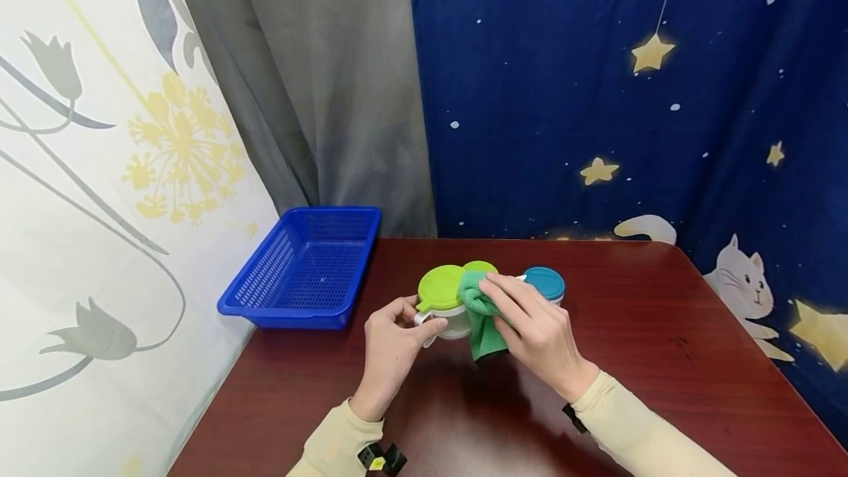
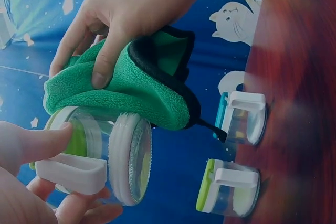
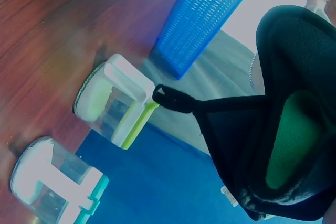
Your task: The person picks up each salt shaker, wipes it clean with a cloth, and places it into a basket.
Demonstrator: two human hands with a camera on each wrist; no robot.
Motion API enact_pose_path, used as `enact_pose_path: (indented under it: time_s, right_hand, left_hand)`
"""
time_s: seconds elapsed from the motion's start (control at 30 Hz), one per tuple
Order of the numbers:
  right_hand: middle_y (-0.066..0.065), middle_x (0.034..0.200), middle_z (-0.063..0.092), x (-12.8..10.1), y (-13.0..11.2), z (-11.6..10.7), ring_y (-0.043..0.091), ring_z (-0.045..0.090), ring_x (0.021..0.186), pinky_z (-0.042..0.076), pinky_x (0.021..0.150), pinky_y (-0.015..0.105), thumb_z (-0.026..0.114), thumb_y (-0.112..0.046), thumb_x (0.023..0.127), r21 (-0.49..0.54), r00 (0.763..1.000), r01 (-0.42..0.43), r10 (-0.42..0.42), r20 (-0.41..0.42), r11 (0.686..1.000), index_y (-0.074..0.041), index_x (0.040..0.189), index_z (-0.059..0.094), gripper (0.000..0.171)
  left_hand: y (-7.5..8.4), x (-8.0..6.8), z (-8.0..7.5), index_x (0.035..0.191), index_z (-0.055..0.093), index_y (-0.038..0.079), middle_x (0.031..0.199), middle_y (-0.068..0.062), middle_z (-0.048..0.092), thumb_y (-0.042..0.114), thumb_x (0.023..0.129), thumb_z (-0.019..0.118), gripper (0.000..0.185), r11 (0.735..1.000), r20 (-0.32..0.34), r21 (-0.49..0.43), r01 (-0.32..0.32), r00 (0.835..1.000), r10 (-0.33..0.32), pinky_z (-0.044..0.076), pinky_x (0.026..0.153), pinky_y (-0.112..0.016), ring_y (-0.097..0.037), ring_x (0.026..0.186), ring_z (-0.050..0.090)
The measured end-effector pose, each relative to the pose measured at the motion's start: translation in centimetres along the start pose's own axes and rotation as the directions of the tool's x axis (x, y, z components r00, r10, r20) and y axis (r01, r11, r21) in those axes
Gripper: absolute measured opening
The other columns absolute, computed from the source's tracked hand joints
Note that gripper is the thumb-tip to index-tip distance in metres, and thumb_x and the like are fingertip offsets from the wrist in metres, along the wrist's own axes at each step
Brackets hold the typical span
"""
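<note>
Left hand [image 1: 391, 341] grips jar [image 1: 442, 308] by handle, lifted above table [image 1: 662, 359], tilted. Right hand [image 1: 539, 330] clasps cloth [image 1: 482, 315], pressed on jar's right side. Two other jars behind, untouched.

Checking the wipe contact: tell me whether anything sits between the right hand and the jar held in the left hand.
Yes: the green cloth lies between the right hand and the lime-lidded jar. The right hand's fingers press the cloth against the jar, while the left hand grips the jar directly.
</note>
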State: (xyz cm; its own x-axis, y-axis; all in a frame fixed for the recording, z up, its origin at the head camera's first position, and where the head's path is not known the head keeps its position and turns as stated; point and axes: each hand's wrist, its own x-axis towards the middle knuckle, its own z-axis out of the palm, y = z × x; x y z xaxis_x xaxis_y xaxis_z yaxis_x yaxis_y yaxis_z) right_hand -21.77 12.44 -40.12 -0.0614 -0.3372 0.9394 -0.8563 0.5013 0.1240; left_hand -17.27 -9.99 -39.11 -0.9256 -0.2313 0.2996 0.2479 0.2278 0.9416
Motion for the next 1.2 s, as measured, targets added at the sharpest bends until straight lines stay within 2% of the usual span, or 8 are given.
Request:
enact_pose_path:
  time_s: [0.2, 0.4, 0.47, 0.6, 0.7, 0.87, 1.03, 1.2]
  right_hand:
    - [0.015, 0.122, 0.069, -0.3, -0.1, -0.2, 0.033, 0.068, 0.104, 0.054, 0.092, 0.04, 0.059, -0.012, 0.101, -0.015, 0.999, 0.041, -0.041, 0.0, 0.999, -0.004, 0.122, 0.072, 0.026]
    - [0.016, 0.119, 0.07, -2.0, -0.4, -0.1, 0.033, 0.07, 0.099, 0.057, 0.083, 0.043, 0.059, -0.013, 0.102, -0.006, 0.996, 0.088, -0.088, 0.024, 0.996, -0.004, 0.119, 0.073, 0.024]
    - [0.016, 0.119, 0.07, -2.6, -0.4, 0.0, 0.033, 0.07, 0.099, 0.057, 0.083, 0.043, 0.059, -0.014, 0.102, -0.003, 0.996, 0.084, -0.084, 0.034, 0.996, -0.005, 0.119, 0.073, 0.024]
    - [0.015, 0.121, 0.07, -2.8, -0.3, 0.0, 0.032, 0.069, 0.101, 0.056, 0.087, 0.042, 0.06, -0.015, 0.102, -0.011, 0.996, 0.075, -0.074, 0.041, 0.997, -0.006, 0.12, 0.073, 0.024]
    - [0.015, 0.121, 0.07, -2.8, -0.3, 0.0, 0.032, 0.069, 0.101, 0.056, 0.087, 0.042, 0.06, -0.016, 0.102, -0.012, 0.997, 0.071, -0.07, 0.044, 0.997, -0.006, 0.12, 0.073, 0.025]
    - [0.016, 0.119, 0.07, -2.9, -0.5, 0.0, 0.033, 0.069, 0.099, 0.056, 0.087, 0.042, 0.059, -0.015, 0.102, -0.002, 0.998, 0.062, -0.062, 0.029, 0.998, -0.005, 0.119, 0.073, 0.024]
    - [0.017, 0.118, 0.07, -2.9, -0.5, -0.1, 0.033, 0.069, 0.1, 0.056, 0.088, 0.04, 0.058, -0.013, 0.102, 0.018, 0.999, 0.042, -0.042, 0.026, 0.999, -0.004, 0.119, 0.073, 0.024]
    - [0.018, 0.119, 0.069, -2.9, -0.4, -0.1, 0.033, 0.069, 0.1, 0.056, 0.089, 0.036, 0.056, -0.01, 0.101, 0.037, 0.999, 0.03, -0.031, 0.024, 0.999, -0.003, 0.118, 0.073, 0.026]
  left_hand:
    - [2.1, -0.6, -0.4, 0.067, 0.058, 0.0, 0.105, -0.013, 0.073, 0.004, 0.069, 0.092, 0.034, 1.0, 0.003, -0.004, -0.025, 1.0, 0.025, 0.053, 0.055, -0.025, -0.022, 0.085, 0.068]
    - [2.2, -0.4, -0.9, 0.068, 0.058, 0.001, 0.105, -0.012, 0.074, 0.004, 0.069, 0.092, 0.034, 0.998, -0.009, -0.01, -0.063, 0.998, 0.063, 0.052, 0.055, -0.024, -0.021, 0.082, 0.069]
    - [2.0, -0.2, -0.9, 0.069, 0.058, 0.001, 0.106, -0.011, 0.074, 0.005, 0.07, 0.092, 0.034, 0.998, 0.0, -0.021, -0.063, 0.998, 0.063, 0.052, 0.055, -0.023, -0.02, 0.08, 0.069]
    - [-0.2, 0.6, -0.8, 0.071, 0.059, 0.004, 0.106, -0.007, 0.073, 0.016, 0.071, 0.093, 0.036, 0.996, 0.033, -0.067, -0.064, 0.997, 0.066, 0.051, 0.053, -0.023, -0.019, 0.076, 0.068]
    - [-1.8, 0.9, -0.7, 0.076, 0.063, 0.01, 0.098, -0.003, 0.073, 0.026, 0.071, 0.093, 0.035, 0.994, 0.046, -0.079, -0.075, 0.996, 0.079, 0.051, 0.053, -0.023, -0.018, 0.071, 0.065]
    - [-2.0, 0.7, -0.6, 0.085, 0.068, 0.014, 0.085, -0.004, 0.067, 0.028, 0.073, 0.093, 0.031, 0.994, 0.064, -0.081, -0.072, 0.995, 0.078, 0.052, 0.054, -0.025, -0.018, 0.067, 0.063]
    - [-2.3, 0.8, -0.6, 0.078, 0.061, 0.011, 0.084, -0.004, 0.065, 0.028, 0.072, 0.093, 0.037, 0.993, 0.052, -0.082, -0.081, 0.995, 0.086, 0.05, 0.052, -0.023, -0.017, 0.067, 0.061]
    - [-2.5, 0.7, -0.6, 0.076, 0.057, 0.011, 0.074, -0.003, 0.064, 0.026, 0.072, 0.093, 0.039, 0.991, 0.043, -0.081, -0.103, 0.993, 0.106, 0.054, 0.053, -0.025, -0.016, 0.065, 0.061]
